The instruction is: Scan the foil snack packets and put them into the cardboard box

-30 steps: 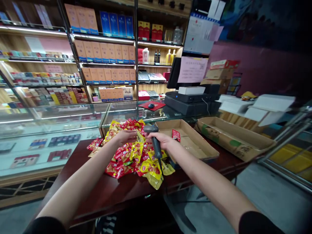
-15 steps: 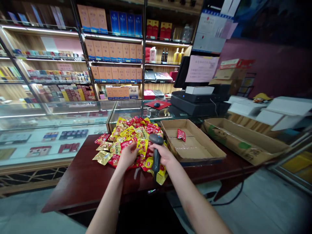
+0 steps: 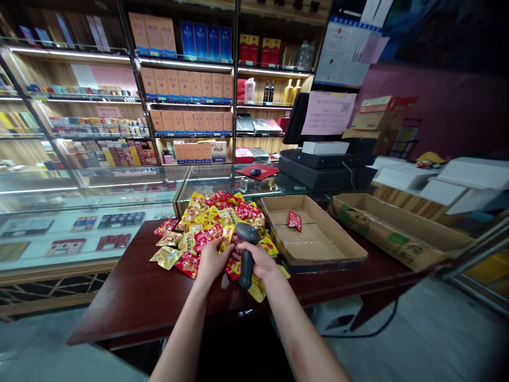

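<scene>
A glossy dark-red table (image 3: 131, 297) bears a shallow, rectangular cardboard tray (image 3: 318, 239) and, to its left, a heap of crinkled, shiny red and yellow packets (image 3: 191, 212). The forearms reach forward and converge over the heap's near side. The right hand (image 3: 258, 260) grips a smooth, dark handheld scanner (image 3: 246, 260), its rounded head away from the person, its long handle pointing back toward them. The left hand (image 3: 212, 260) curls at the packets; its exact grip is hidden.

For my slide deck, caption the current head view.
Right hand with a scanner, left hand at piled snack packets, beside an open cardboard tray.
</scene>
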Tool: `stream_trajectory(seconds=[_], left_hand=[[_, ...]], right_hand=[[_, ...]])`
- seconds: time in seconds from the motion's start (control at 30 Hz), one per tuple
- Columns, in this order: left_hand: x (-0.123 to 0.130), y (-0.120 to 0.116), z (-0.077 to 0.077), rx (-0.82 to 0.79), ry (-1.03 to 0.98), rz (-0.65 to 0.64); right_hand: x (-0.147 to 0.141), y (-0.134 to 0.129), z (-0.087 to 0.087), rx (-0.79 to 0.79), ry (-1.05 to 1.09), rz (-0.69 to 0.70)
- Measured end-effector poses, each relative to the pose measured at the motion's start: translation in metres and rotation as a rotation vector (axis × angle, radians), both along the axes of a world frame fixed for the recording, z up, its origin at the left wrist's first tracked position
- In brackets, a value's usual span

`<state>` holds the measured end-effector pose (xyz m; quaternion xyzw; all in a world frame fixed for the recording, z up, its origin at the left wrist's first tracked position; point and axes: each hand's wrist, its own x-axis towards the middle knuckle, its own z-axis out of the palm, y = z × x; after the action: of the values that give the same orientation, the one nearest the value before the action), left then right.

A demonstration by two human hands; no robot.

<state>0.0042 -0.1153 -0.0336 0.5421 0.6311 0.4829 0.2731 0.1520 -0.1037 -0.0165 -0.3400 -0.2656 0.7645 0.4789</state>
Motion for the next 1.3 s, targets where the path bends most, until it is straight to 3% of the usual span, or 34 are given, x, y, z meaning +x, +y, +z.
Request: stream_trajectory(seconds=[0.23, 0.43, 0.53, 0.7, 0.9, 1.07, 1.3], left_hand=[[-0.010, 0.013, 0.004, -0.081, -0.161, -0.021], [-0.024, 0.031, 0.025, -0.302, -0.878, -0.189], [-0.027, 0.041, 0.035, -0.405, -1.052, -0.302], [-0.017, 0.056, 0.045, -0.314, -1.030, -0.223], [-0.010, 0.080, 0.046, -0.332, -0.883, -0.258], [-0.013, 0.103, 0.056, -0.331, -0.724, -0.143], [-0.013, 0.116, 0.079, -0.298, -0.668, -0.207]], right_hand=[[-0.003, -0.001, 0.013, 0.169, -0.136, 0.075], [0.010, -0.012, 0.030, 0.280, -0.364, 0.125], [0.012, -0.021, 0.031, 0.304, -0.515, 0.079], [0.006, -0.030, 0.026, 0.263, -0.571, 0.054], [0.005, -0.033, 0.030, 0.266, -0.538, 0.074], [0.003, -0.030, 0.029, 0.426, -0.571, -0.032], [-0.005, -0.035, 0.026, 0.544, -0.687, -0.127]])
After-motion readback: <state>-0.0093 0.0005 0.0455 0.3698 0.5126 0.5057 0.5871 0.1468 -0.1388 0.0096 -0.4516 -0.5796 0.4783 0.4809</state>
